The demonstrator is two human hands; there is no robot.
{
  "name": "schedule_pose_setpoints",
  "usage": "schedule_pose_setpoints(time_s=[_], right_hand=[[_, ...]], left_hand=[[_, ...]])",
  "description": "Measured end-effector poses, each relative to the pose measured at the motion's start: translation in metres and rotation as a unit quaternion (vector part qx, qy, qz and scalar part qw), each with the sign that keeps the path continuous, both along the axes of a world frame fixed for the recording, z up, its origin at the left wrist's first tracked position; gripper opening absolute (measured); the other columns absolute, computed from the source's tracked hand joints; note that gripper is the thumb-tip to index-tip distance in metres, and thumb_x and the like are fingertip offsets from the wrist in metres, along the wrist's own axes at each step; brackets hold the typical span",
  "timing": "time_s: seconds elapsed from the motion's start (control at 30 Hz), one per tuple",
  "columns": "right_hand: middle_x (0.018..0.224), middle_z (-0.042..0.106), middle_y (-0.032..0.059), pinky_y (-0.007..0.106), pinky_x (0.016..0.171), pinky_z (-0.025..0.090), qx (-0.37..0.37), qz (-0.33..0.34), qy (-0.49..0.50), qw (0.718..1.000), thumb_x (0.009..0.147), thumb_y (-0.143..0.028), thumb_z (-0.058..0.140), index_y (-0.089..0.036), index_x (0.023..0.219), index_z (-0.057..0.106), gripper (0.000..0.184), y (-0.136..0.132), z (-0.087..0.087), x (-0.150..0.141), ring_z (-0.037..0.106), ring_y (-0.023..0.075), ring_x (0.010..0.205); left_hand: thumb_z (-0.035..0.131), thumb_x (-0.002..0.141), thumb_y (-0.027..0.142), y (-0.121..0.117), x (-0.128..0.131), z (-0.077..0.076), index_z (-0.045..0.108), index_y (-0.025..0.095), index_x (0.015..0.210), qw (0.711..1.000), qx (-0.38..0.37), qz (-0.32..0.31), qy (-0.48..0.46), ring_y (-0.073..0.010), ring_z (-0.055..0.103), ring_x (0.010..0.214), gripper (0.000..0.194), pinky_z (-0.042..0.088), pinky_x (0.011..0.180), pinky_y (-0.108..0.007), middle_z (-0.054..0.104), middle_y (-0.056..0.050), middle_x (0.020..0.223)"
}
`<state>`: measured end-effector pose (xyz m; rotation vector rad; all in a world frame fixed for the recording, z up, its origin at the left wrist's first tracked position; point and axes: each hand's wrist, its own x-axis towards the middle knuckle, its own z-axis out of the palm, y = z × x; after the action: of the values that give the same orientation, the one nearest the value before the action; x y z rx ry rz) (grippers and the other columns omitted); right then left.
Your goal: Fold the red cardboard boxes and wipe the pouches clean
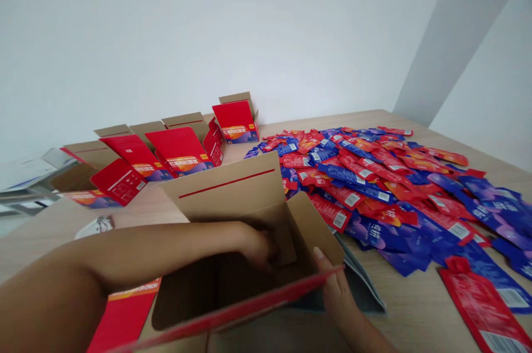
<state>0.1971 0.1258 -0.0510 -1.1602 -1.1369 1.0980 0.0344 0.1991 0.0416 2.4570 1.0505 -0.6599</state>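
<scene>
Cardboard box (235, 187), its flaps up and its mouth towards me, filled the lower centre of the frame, plain brown inside and red on the outer face of its near flap. From my end of the feed, I had the left arm running in from the lower left, with the left hand (260, 247) down inside the box near its far right corner. Its fingers looked partly curled, but they were in shadow, and I could not tell whether they had hold of anything. My right hand (338, 292), right of lower centre, was closed on the box's right side: the thumb lay along the inner face of the flap, while the other fingers were mostly hidden behind the board.

Just under that side I saw a grey-blue item (361, 281) on the wooden table (505, 175), too covered to identify. Red and blue sachets (374, 175) lay heaped across the right half, overlapping, with one red sachet (482, 303) face up at the lower right. At mid-left I had a row of open red boxes (180, 151), another red box (236, 117) near the upper centre against the wall (266, 31), and a small crumpled white item (102, 224) below the row.
</scene>
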Motion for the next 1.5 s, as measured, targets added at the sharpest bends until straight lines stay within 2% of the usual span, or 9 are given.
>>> schedule_pose_setpoints(time_s=[0.17, 0.27, 0.37, 0.57, 0.63, 0.77, 0.93, 1.2, 1.5], right_hand=[[0.105, 0.067, 0.0103, 0.041, 0.088, 0.048, 0.026, 0.006, -0.025, 0.999, 0.076, -0.052, 0.049, -0.019, 0.1, 0.067, 0.045, 0.02, 0.018, 0.017, 0.059, 0.0294, 0.102], [0.093, 0.07, 0.0074, 0.038, 0.076, 0.053, 0.028, 0.022, -0.061, 0.997, 0.075, -0.047, 0.05, -0.022, 0.089, 0.069, 0.034, 0.025, 0.024, 0.027, 0.063, 0.0275, 0.089], [0.08, 0.07, 0.0058, 0.036, 0.063, 0.054, 0.041, 0.031, -0.074, 0.996, 0.077, -0.042, 0.047, -0.025, 0.077, 0.069, 0.027, 0.027, 0.024, 0.03, 0.065, 0.0261, 0.077], [0.067, 0.065, 0.0045, 0.034, 0.048, 0.047, 0.033, -0.01, -0.007, 0.999, 0.075, -0.036, 0.05, -0.028, 0.074, 0.062, 0.015, 0.043, 0.042, 0.008, 0.061, 0.024, 0.061], [0.064, 0.063, 0.0028, 0.031, 0.042, 0.043, 0.02, 0.011, 0.032, 0.999, 0.077, -0.038, 0.046, -0.027, 0.079, 0.059, 0.017, 0.055, 0.059, -0.015, 0.057, 0.0209, 0.052], [0.063, 0.06, -0.0003, 0.027, 0.038, 0.039, 0.035, 0.076, 0.051, 0.995, 0.08, -0.042, 0.043, -0.027, 0.08, 0.053, 0.019, 0.08, 0.091, -0.09, 0.05, 0.0161, 0.044], [0.056, 0.06, 0.0031, 0.029, 0.046, 0.048, -0.056, 0.227, 0.015, 0.972, 0.082, -0.033, 0.037, -0.021, 0.079, 0.059, 0.025, 0.106, 0.095, -0.216, 0.058, 0.0186, 0.05], [0.063, 0.059, -0.0007, 0.022, 0.048, 0.048, -0.077, 0.27, -0.042, 0.959, 0.091, -0.037, 0.043, -0.014, 0.081, 0.058, 0.029, 0.152, 0.069, -0.38, 0.056, 0.0094, 0.049], [0.108, 0.063, 0.0122, 0.027, 0.044, 0.051, -0.085, 0.338, -0.107, 0.931, 0.082, -0.055, 0.049, -0.022, 0.128, 0.038, 0.058, 0.155, 0.039, -0.434, 0.064, 0.0157, 0.057]], left_hand=[[0.048, 0.084, 0.032, -0.04, -0.032, 0.1, 0.067, 0.021, 0.09, 0.972, -0.079, 0.106, -0.194, -0.0162, 0.06, 0.069, 0.023, 0.044, 0.063, -0.024, 0.069, -0.004, 0.084], [0.039, 0.088, 0.026, -0.089, -0.07, 0.126, 0.066, 0.022, 0.096, 0.923, -0.046, 0.221, -0.313, -0.0156, 0.061, 0.079, 0.028, 0.046, 0.071, -0.024, 0.068, -0.004, 0.091], [0.042, 0.086, 0.026, -0.133, -0.11, 0.11, 0.066, 0.019, 0.087, 0.821, 0.047, 0.346, -0.452, -0.0151, 0.06, 0.067, 0.025, 0.046, 0.062, -0.024, 0.067, -0.005, 0.079], [0.059, 0.072, 0.027, -0.16, -0.179, 0.02, 0.061, 0.019, 0.078, 0.501, 0.291, 0.547, -0.605, -0.014, 0.056, 0.061, 0.011, 0.046, 0.056, -0.023, 0.064, -0.001, 0.071], [0.059, 0.071, 0.03, -0.155, -0.196, -0.015, 0.062, 0.019, 0.079, 0.516, 0.281, 0.573, -0.571, -0.0176, 0.06, 0.07, 0.014, 0.049, 0.064, -0.027, 0.066, -0.003, 0.076], [0.055, 0.072, 0.031, -0.147, -0.206, -0.08, 0.065, 0.019, 0.097, 0.666, 0.284, 0.537, -0.433, -0.0257, 0.061, 0.097, 0.029, 0.047, 0.089, -0.043, 0.068, -0.01, 0.101], [0.048, 0.079, 0.027, -0.15, -0.187, -0.117, 0.051, 0.021, 0.127, 0.823, 0.344, 0.398, -0.213, -0.0298, 0.038, 0.128, 0.049, 0.031, 0.104, -0.053, 0.047, -0.007, 0.137], [0.05, 0.077, 0.034, -0.148, -0.188, -0.149, 0.047, 0.021, 0.131, 0.813, 0.482, 0.311, -0.096, -0.0317, 0.044, 0.122, 0.056, 0.038, 0.095, -0.05, 0.046, -0.005, 0.138], [0.054, 0.07, 0.039, -0.136, -0.186, -0.189, 0.057, 0.025, 0.122, 0.728, 0.592, 0.312, -0.146, -0.0312, 0.048, 0.116, 0.054, 0.035, 0.093, -0.049, 0.058, -0.005, 0.126]])
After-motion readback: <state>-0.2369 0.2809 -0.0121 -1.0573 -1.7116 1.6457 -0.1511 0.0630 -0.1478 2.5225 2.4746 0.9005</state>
